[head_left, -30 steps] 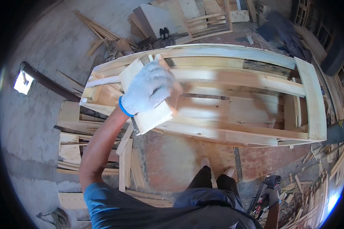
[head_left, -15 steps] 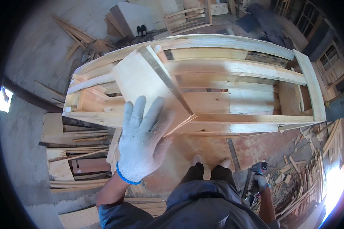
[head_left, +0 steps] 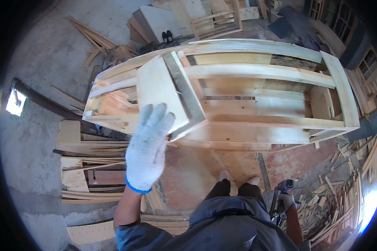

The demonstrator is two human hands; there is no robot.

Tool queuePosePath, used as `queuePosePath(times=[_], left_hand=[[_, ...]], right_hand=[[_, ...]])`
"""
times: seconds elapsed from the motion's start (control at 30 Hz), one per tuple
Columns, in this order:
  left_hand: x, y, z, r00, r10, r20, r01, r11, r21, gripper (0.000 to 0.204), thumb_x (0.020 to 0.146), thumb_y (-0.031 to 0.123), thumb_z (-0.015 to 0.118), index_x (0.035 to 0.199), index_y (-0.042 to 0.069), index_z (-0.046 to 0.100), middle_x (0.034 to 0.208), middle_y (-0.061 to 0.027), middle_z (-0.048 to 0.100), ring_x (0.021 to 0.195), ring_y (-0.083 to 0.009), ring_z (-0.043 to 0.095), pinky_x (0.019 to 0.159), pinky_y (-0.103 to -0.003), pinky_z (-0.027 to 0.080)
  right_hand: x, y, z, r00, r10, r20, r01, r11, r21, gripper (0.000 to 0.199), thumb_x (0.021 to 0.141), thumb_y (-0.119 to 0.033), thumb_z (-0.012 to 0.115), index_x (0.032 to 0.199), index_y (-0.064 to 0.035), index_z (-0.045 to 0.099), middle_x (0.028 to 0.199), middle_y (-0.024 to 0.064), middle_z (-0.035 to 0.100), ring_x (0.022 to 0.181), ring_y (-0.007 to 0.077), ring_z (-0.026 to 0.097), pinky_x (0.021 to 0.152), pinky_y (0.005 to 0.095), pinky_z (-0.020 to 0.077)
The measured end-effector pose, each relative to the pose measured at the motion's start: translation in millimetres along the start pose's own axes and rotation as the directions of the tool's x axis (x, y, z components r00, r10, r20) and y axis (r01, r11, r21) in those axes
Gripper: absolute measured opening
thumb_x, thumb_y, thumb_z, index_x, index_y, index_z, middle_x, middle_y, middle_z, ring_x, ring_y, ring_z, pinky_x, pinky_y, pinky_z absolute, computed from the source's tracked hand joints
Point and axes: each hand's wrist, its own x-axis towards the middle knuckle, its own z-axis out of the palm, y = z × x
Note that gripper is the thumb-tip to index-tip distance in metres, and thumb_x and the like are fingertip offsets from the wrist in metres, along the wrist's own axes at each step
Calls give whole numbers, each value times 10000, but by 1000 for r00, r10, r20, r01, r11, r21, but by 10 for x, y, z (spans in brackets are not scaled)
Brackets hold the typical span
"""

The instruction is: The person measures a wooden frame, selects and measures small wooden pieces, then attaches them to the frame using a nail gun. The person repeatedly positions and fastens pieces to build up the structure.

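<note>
My left hand, in a white knit glove with a blue cuff, reaches over the near left part of a long pale wooden frame. Its fingers lie stretched out over the near edge of a light wooden panel piece; the thumb is mostly hidden. This piece sits at a slant across the frame's rails, a grey strip running down its right side. Low at the right, my gloved right hand is closed around the handle of what looks like a nail gun, hanging beside my leg.
Boards and offcuts lie stacked at the left. A heap of thin wood scraps covers the right side. Beyond the frame are black shoes, leaning panels and another small wooden frame. A dark beam slants at left.
The panel piece has turned slightly on the frame, its right corner shifting left. My left fingers have drawn closer together, and the whole view has shifted a little. The right hand keeps its tool.
</note>
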Motion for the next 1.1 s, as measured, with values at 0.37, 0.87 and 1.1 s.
queuePosePath(times=[0.37, 0.87, 1.1], left_hand=[[645, 1193, 470, 937, 210, -279, -220, 976, -4, 424, 949, 37, 586, 1371, 20, 625, 1513, -248, 556, 1452, -496, 468, 1201, -534, 398], [1544, 2685, 1722, 840, 532, -108, -542, 814, -210, 495, 813, 5, 689, 1304, 60, 653, 1396, -172, 568, 1298, -424, 533, 1051, -513, 472], [1776, 2998, 1261, 763, 646, -3, -646, 763, -21, 555, 837, 299, 766, 1343, 85, 680, 1483, -185, 557, 1322, -445, 543, 1157, -606, 368]], right_hand=[[-29, -7, -225, 994, -35, -101, 26, 996, -90, 143, 791, -106, 771, 739, 14, 716, 676, 102, 691, 566, 216, 670, 530, 371, 536], [182, 785, -810, 979, 56, -195, -52, 998, 25, 145, 758, -155, 758, 813, -20, 746, 700, 75, 693, 575, 207, 665, 553, 369, 536], [425, 1026, -1005, 979, 57, -197, -75, 993, -89, 215, 751, -196, 754, 832, 2, 770, 736, 96, 731, 636, 211, 714, 599, 378, 563]])
